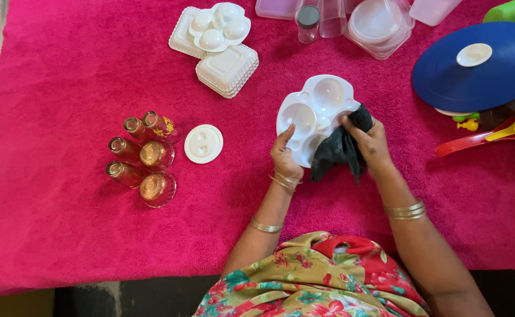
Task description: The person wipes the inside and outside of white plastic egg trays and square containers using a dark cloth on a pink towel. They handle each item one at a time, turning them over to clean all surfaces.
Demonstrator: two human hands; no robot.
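My left hand (285,154) grips the lower left rim of a white plastic tray with round hollows (315,105), held above the pink cloth (63,223). My right hand (370,144) presses a dark grey rag (340,149) against the tray's lower right part. The rag hangs down between my two hands and hides that part of the tray.
Several upturned amber glasses (143,158) and a small white round lid (203,143) lie at the left. White square containers and another hollowed tray (219,44) are at the back. Clear plastic tubs (377,23), a blue round lid (474,67) and coloured utensils (504,132) fill the right.
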